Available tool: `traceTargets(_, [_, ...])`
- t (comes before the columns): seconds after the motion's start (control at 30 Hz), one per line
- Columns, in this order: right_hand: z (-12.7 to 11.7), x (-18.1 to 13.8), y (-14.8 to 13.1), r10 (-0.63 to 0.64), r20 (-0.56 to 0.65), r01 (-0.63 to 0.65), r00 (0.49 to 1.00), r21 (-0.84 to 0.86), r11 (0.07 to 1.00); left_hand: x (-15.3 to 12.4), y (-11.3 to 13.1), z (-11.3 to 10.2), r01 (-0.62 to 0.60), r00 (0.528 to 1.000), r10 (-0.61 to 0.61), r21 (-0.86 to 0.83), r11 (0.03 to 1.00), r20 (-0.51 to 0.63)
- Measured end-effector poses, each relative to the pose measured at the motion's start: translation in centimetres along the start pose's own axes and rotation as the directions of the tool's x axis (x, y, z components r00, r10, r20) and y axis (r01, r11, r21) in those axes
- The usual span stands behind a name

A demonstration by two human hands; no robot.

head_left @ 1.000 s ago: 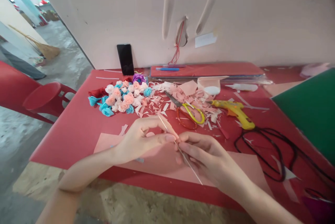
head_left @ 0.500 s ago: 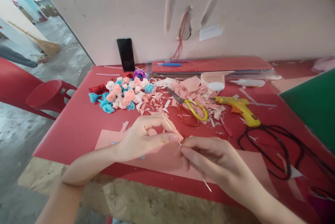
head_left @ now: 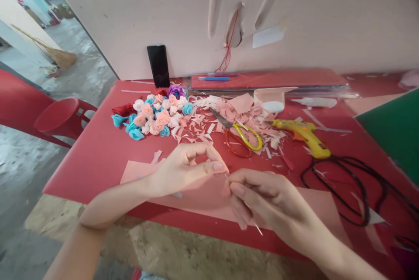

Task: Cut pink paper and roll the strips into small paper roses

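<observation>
My left hand (head_left: pixel 191 164) is closed in a pinch, thumb against forefinger, at the upper end of a thin, light-coloured stick (head_left: pixel 258 227). Close beside it, my right hand (head_left: pixel 266 197) pinches the same stick, whose lower end sticks out below the fingers. A small pink piece, likely paper (head_left: pixel 225 190), shows at the right fingertips, partly hidden. Both hands hover over a pink paper sheet (head_left: pixel 203 201) on the red table (head_left: pixel 94 153). Beyond them lie scissors (head_left: pixel 240 134) with one yellow and one red handle, among pink paper scraps (head_left: pixel 196 123).
Paper roses (head_left: pixel 157 116) in pink, white and blue are heaped at back left. A black phone (head_left: pixel 159 66) leans on the wall. At right lie a yellow glue gun (head_left: pixel 306 136), its black cord (head_left: pixel 363 192) and a white tube (head_left: pixel 317 102). A red stool (head_left: pixel 57 116) stands left.
The stick's upper part, which showed above my left fingers, is no longer seen there. The pink piece at my right fingertips shows more. The view has shifted slightly.
</observation>
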State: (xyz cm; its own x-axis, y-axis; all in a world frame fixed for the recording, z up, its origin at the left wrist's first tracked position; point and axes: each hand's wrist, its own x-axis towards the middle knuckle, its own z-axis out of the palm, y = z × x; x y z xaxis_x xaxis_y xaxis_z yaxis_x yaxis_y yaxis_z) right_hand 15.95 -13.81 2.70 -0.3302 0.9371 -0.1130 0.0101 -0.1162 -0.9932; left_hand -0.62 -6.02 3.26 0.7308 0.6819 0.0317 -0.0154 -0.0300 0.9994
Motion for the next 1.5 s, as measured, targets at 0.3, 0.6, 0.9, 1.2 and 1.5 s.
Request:
traceTargets(0.3, [-0.6,0.1,-0.3,0.100,0.013,-0.101,0.995,0.208,0.973,0.1,0.0,0.2,0.052,0.996,-0.049,0.043,0.998,-0.077])
traceTargets(0.6, [-0.3,0.3,-0.4,0.039,-0.036,-0.037,0.999,0.058,0.998,0.3,-0.2,0.4,0.056,0.995,-0.052,0.047,0.997,-0.081])
traceTargets(0.9, [-0.7,0.8,0.6,-0.064,-0.082,0.023,0.995,-0.422,0.907,0.7,0.0,-0.5,-0.112,0.993,0.122,0.328,0.938,-0.009])
traceTargets(1.2, [-0.4,1.0,1.4,-0.154,-0.106,0.074,0.982,-0.536,0.841,0.8,0.2,-1.8,-0.128,0.991,0.082,0.560,0.819,0.108])
traceTargets(1.5, [0.8,1.9,5.5,0.119,-0.188,-0.143,0.975,-0.124,0.982,-3.4,-7.0,-5.9,-0.130,0.988,0.131,0.922,0.366,0.087])
